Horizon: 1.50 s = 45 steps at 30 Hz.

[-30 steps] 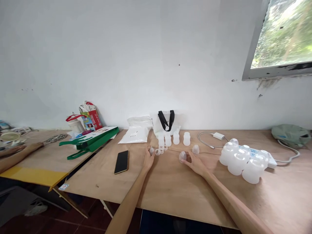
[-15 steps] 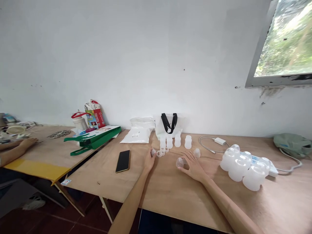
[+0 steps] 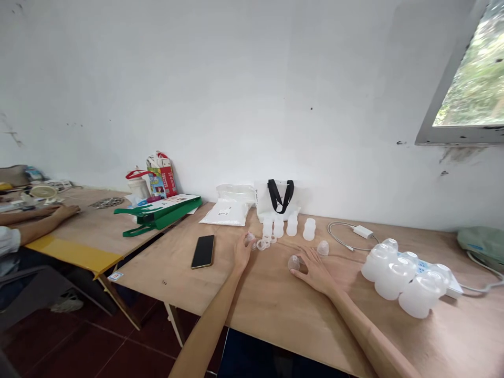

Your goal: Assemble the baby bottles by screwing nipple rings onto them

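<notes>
My left hand [image 3: 242, 252] rests on the wooden table, its thumb and fingers closed around a small clear, dome-shaped piece [image 3: 249, 239]. Just right of it lie several translucent rings [image 3: 261, 244]. My right hand [image 3: 315, 270] lies low over the table, thumb and forefinger on either side of a clear dome cap [image 3: 293, 263]; its other fingers stretch forward. A second dome cap [image 3: 323, 248] stands beyond those fingers. Behind the rings, several frosted bottles [image 3: 309, 229] stand in a row.
Several larger frosted bottles [image 3: 421, 294] crowd a power strip [image 3: 452, 286] on the right, near a white cable adapter [image 3: 363, 231]. A phone [image 3: 203, 251] lies left. Against the wall are a white plastic package [image 3: 226, 211] and a black-handled bag [image 3: 262, 202]. Another person's hand [image 3: 65, 212] is far left.
The view has turned slightly left, so everything sits further right. My left hand has shifted its dome-shaped piece a little; my right hand stays at its cap.
</notes>
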Tool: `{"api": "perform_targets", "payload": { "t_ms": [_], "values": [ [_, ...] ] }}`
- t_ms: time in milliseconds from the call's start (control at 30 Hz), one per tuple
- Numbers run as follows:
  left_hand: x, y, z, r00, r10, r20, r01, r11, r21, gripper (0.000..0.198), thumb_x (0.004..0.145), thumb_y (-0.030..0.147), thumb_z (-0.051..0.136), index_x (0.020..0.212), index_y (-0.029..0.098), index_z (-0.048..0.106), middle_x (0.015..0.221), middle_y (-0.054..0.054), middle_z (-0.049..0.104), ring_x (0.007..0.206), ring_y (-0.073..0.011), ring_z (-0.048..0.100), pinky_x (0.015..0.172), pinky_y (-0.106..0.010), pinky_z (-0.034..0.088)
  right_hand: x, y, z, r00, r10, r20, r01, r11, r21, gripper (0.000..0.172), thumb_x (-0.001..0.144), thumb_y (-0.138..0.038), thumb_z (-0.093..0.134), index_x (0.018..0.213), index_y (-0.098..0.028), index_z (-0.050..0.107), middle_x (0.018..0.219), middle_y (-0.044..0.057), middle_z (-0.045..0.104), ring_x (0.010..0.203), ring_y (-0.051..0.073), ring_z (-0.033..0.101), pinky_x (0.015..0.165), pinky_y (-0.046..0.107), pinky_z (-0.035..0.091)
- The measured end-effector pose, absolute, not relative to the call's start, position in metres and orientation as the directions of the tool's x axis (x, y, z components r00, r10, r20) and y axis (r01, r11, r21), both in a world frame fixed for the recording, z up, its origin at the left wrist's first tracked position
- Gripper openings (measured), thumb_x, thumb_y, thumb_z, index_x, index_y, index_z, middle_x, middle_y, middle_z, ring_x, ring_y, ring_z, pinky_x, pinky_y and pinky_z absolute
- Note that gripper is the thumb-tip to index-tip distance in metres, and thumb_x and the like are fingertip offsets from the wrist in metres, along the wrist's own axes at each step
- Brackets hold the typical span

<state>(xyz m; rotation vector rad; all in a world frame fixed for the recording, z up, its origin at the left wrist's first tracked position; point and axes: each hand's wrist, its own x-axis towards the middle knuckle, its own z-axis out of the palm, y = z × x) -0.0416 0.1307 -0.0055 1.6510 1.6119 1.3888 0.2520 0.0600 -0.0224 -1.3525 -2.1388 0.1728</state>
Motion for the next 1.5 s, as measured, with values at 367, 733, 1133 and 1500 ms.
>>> {"api": "perform_targets", "payload": {
  "t_ms": [367,733,1133,1500],
  "values": [
    [-0.024,0.098,-0.001,0.329,0.841,0.430,0.545,-0.541,0.640,0.027,0.093,0.038,0.065,0.116,0.023,0.069,0.119,-0.004,0.074,0.115,-0.0242,0.066,0.109,-0.035,0.046,0.256,0.068,-0.032,-0.229,0.890,0.394,0.815,0.396,-0.423,0.043,0.094,-0.054,0.057,0.124,-0.023,0.059,0.157,0.014,0.045,0.145,0.035,0.041,0.120,0.055,0.035],
    [-0.024,0.103,-0.001,0.523,0.767,0.371,0.459,-0.620,0.636,0.020,0.087,0.032,0.070,0.105,0.022,0.069,0.116,-0.004,0.071,0.113,-0.0220,0.063,0.107,-0.035,0.046,0.258,0.068,-0.034,-0.194,0.914,0.356,0.842,0.342,-0.418,0.044,0.095,-0.058,0.054,0.124,-0.025,0.059,0.165,0.012,0.033,0.152,0.033,0.033,0.121,0.052,0.035],
    [-0.022,0.106,-0.005,0.468,0.818,0.333,0.485,-0.553,0.677,0.029,0.093,0.035,0.064,0.119,0.022,0.066,0.109,-0.003,0.073,0.091,-0.0185,0.065,0.087,-0.031,0.053,0.258,0.067,-0.033,-0.191,0.930,0.314,0.844,0.319,-0.430,0.044,0.096,-0.055,0.054,0.127,-0.025,0.058,0.167,0.011,0.032,0.153,0.033,0.033,0.121,0.052,0.036],
    [-0.035,0.073,-0.004,0.564,0.756,0.331,0.509,-0.635,0.582,0.024,0.091,0.026,0.066,0.115,0.026,0.068,0.114,-0.002,0.068,0.100,-0.0201,0.062,0.096,-0.033,0.048,0.257,0.065,-0.031,-0.181,0.931,0.318,0.852,0.310,-0.422,0.043,0.096,-0.053,0.058,0.130,-0.026,0.059,0.165,0.011,0.036,0.152,0.034,0.036,0.121,0.052,0.036]
  ]
}}
